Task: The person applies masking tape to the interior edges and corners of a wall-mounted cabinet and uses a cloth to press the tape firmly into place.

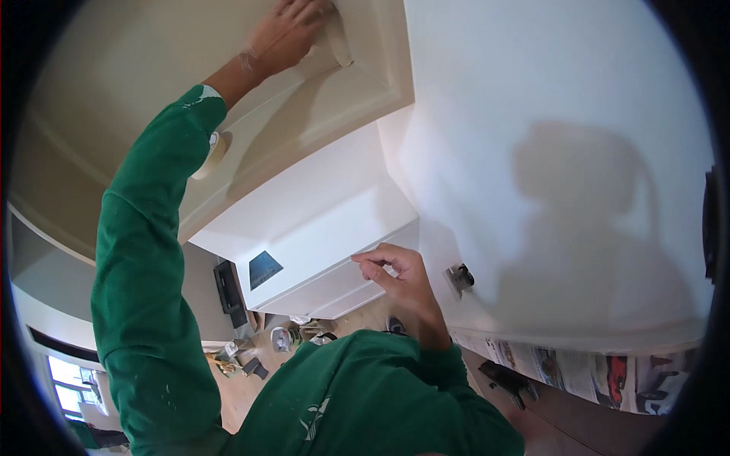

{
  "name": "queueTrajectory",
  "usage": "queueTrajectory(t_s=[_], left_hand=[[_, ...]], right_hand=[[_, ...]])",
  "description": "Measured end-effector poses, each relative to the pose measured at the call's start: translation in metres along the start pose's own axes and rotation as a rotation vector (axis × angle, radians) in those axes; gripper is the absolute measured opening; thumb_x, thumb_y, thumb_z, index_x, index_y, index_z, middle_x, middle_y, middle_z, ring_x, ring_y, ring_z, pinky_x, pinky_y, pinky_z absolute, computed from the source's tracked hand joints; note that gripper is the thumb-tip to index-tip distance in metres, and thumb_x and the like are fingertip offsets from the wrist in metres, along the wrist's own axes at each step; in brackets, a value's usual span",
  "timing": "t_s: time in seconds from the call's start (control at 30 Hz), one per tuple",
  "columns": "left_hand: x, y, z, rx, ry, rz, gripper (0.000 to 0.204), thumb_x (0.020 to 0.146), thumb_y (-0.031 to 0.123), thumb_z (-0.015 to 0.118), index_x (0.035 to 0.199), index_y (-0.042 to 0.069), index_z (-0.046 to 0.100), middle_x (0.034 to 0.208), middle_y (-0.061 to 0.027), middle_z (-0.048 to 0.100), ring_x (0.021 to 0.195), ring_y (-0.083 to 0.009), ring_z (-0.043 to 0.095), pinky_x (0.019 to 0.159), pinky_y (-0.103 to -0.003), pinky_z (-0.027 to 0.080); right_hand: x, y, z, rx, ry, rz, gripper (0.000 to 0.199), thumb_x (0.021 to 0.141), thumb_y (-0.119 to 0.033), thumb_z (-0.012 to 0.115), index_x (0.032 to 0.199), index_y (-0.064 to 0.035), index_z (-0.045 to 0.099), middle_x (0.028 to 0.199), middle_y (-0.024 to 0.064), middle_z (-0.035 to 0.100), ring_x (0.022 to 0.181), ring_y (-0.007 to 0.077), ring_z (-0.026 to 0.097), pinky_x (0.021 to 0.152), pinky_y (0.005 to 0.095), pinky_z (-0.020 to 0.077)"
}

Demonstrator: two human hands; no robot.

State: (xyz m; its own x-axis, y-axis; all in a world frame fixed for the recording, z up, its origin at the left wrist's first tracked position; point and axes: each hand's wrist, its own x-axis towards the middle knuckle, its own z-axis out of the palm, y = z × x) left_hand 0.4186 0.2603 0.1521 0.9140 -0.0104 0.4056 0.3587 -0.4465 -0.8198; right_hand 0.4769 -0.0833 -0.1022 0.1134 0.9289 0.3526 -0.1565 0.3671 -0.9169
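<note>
My left arm, in a green sleeve, stretches up to a cream, ceiling-like surface (137, 76) at the upper left. My left hand (285, 38) is against it with the fingers bent, partly cut off by the upper edge of the picture. A pale strip (339, 42) shows beside the fingertips; what it is made of cannot be told. My right hand (395, 272) hovers at chest height in front of a white cabinet-like unit (327, 228). Its thumb and index finger are pinched together, and anything between them is too small to see.
A round pale fitting (214, 154) sits on the cream surface near my left forearm. On the white wall (494, 91) are my shadow and a socket (459, 278). Printed paper sheets (563, 372) lie along the lower right. Clutter (251, 357) covers part of the wooden floor.
</note>
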Motion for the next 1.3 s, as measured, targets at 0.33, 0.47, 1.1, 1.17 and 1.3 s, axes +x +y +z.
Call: queueTrajectory(t_s=[0.33,0.47,1.1,1.17,1.3], left_hand=[[-0.017,0.021,0.021,-0.120,0.035,0.210,0.037,0.083,0.013,0.059,0.119,0.012,0.064,0.128,-0.0068,0.053,0.123,-0.0231,0.047,0.113,-0.041,0.031],[-0.018,0.028,0.023,-0.232,0.026,0.112,0.030,0.083,0.017,0.064,0.113,0.010,0.067,0.117,-0.0050,0.058,0.115,-0.0225,0.051,0.103,-0.040,0.038],[0.002,0.066,0.018,-0.386,-0.013,-0.202,0.019,0.087,0.027,0.067,0.093,0.012,0.075,0.103,-0.0024,0.065,0.105,-0.0221,0.055,0.091,-0.040,0.039],[0.001,0.066,0.019,-0.386,-0.024,-0.198,0.016,0.086,0.024,0.067,0.093,0.012,0.075,0.104,-0.0023,0.065,0.106,-0.0218,0.054,0.091,-0.040,0.039],[-0.003,0.061,0.021,-0.384,-0.069,-0.138,0.017,0.082,0.016,0.066,0.096,0.013,0.076,0.108,-0.0025,0.063,0.109,-0.0215,0.053,0.094,-0.040,0.038]], right_hand=[[-0.001,0.006,-0.005,-0.013,0.034,0.028,0.021,0.091,-0.005,0.066,0.110,0.0027,0.070,0.087,0.0085,0.069,0.079,0.0116,0.063,0.076,0.0258,0.0507],[-0.004,0.008,-0.009,-0.014,0.055,0.030,0.021,0.091,-0.005,0.066,0.110,0.0030,0.070,0.088,0.0085,0.069,0.081,0.0117,0.063,0.077,0.0256,0.0506],[-0.006,0.017,-0.016,0.002,0.092,0.041,0.020,0.092,-0.005,0.066,0.109,0.0024,0.070,0.087,0.0085,0.069,0.077,0.0112,0.064,0.075,0.0252,0.0513],[-0.006,0.016,-0.016,0.012,0.091,0.040,0.020,0.092,-0.006,0.066,0.110,0.0023,0.070,0.087,0.0084,0.069,0.077,0.0110,0.064,0.075,0.0251,0.0512],[-0.006,0.017,-0.017,0.021,0.085,0.030,0.020,0.092,-0.006,0.066,0.110,0.0021,0.070,0.087,0.0083,0.069,0.077,0.0109,0.064,0.074,0.0252,0.0512]])
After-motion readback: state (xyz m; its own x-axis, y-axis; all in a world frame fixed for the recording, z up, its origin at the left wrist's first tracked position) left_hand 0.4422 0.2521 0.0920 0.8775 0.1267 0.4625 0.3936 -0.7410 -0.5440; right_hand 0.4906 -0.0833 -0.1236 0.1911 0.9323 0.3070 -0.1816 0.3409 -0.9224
